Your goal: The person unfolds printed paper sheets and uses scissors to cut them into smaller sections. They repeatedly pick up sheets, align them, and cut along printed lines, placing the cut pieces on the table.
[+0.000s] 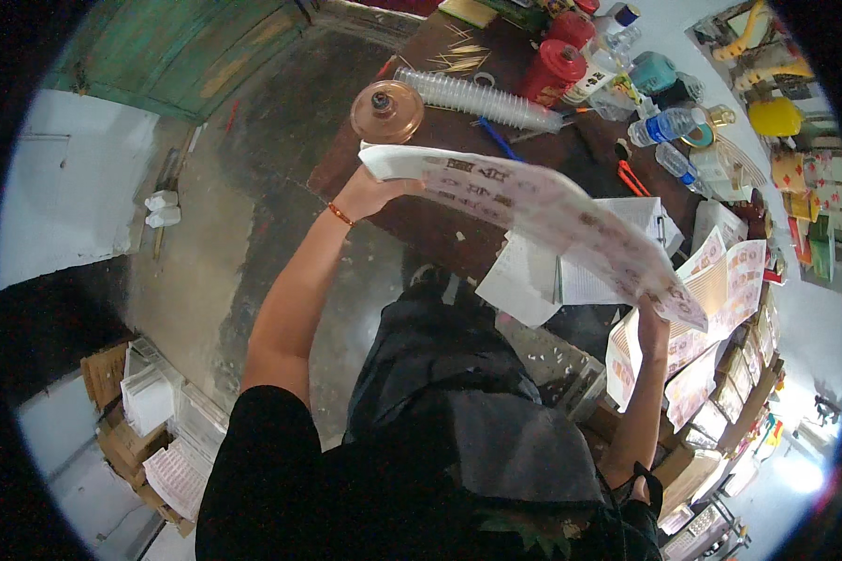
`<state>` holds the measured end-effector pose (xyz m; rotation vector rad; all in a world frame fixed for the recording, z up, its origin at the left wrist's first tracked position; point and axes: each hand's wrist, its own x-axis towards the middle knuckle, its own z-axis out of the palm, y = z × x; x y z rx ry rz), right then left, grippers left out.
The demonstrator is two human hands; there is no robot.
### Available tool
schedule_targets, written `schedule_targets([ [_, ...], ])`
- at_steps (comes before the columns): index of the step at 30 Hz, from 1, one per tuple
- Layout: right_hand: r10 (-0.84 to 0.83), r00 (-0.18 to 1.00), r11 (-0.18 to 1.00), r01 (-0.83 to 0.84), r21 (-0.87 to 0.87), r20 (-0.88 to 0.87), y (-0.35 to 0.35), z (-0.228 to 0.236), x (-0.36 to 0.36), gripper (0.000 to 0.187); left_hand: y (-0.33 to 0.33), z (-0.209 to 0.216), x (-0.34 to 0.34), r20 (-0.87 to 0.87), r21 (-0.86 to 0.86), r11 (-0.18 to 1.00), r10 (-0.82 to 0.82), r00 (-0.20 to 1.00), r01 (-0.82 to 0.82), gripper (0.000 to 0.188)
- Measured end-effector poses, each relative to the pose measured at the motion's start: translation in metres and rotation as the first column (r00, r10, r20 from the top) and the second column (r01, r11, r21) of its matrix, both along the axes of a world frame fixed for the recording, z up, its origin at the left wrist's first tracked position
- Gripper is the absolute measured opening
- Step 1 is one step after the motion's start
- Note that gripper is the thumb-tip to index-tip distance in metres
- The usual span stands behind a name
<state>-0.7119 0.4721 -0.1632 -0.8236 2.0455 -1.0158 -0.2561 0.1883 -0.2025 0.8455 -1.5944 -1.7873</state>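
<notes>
Both hands stretch a large white printed paper sheet (533, 201) out in front of me, above the dark table's near edge. Rows of brownish-pink printed patterns cover it, and it bows in the middle. My left hand (381, 192), with an orange bracelet at the wrist, is closed on the left end, thumb beneath. The right end is gripped by my right hand (653, 327), its fingers partly hidden by the paper. Whether it is one sheet or several together, I cannot tell. Similar printed sheets (706, 309) hang or lie beside my right forearm.
Beyond the sheet, a dark red table (337, 168) carries a round copper-coloured lid (386, 112), stacked clear plastic cups (482, 98), a red canister (554, 70), bottles (664, 126) and orange-handled scissors (632, 178). An open notebook (589, 276) lies below the sheet. Boxes (126, 430) stand lower left.
</notes>
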Motion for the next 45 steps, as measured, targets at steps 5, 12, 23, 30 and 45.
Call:
schedule_targets([
  [5, 0.116, 0.993, 0.983, -0.114, 0.145, -0.008, -0.001, -0.015, 0.001, 0.03, 0.005, -0.049, 0.008, 0.054, -0.022, 1.0, 0.006, 0.999, -0.005, 0.028],
  [12, 0.192, 0.975, 0.981, -0.193, -0.005, 0.115, 0.006, -0.031, 0.001, 0.031, -0.002, -0.084, 0.011, 0.066, 0.026, 1.0, 0.005, 0.998, -0.006, 0.023],
  [23, 0.196, 0.935, 0.978, -0.165, 0.128, -0.295, -0.001, -0.035, -0.008, 0.04, -0.008, -0.04, -0.001, 0.037, -0.07, 0.997, -0.007, 0.999, 0.01, 0.034],
  [30, 0.199, 0.978, 0.98, -0.198, -0.021, 0.066, 0.02, -0.02, -0.036, 0.028, 0.013, 0.011, 0.021, 0.2, -0.021, 0.999, -0.022, 0.98, 0.027, 0.042],
  [45, 0.315, 0.642, 0.904, -0.427, -0.015, 0.699, -0.082, -0.001, 0.08, 0.052, 0.23, 0.033, 0.366, 0.319, 0.551, 0.551, 0.555, 0.768, -0.627, 0.035],
])
